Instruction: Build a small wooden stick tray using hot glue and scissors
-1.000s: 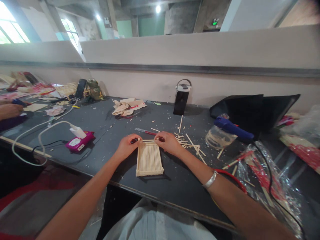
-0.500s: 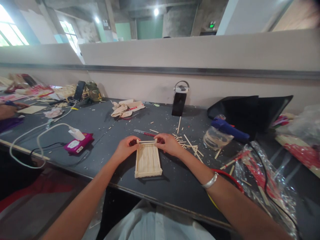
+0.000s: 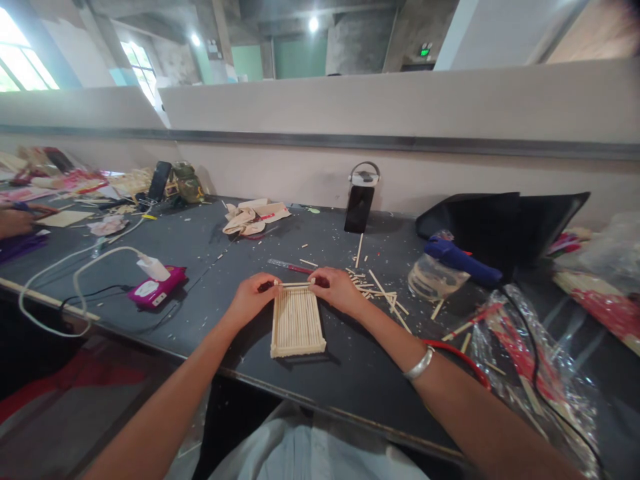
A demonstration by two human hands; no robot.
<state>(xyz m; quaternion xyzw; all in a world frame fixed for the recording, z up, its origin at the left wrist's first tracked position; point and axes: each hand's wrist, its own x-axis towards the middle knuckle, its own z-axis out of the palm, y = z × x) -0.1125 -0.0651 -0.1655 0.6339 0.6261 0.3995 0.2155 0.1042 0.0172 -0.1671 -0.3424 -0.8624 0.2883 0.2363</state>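
Note:
A shallow tray of pale wooden sticks (image 3: 299, 320), with low raised edges, lies on the dark table right in front of me. Across its far end runs a thin wooden stick (image 3: 295, 285). My left hand (image 3: 254, 293) pinches the stick's left end at the far left corner. At the far right corner my right hand (image 3: 334, 287) pinches the other end, its fingers curled. The fingertips partly hide both corners. Just beyond my hands lies a red pen-like tool (image 3: 299, 268) with a clear part.
Loose sticks (image 3: 373, 290) are scattered right of my hands. A blue glue gun (image 3: 463, 260) rests by a bag of coiled material (image 3: 433, 277). A phone (image 3: 358, 208) leans on a bottle at the back. Left are a purple power strip (image 3: 159, 287) and another person's hand (image 3: 15, 221).
Almost nothing differs. Both hands keep their hold at the tray's far corners, and the whole view has shifted very slightly.

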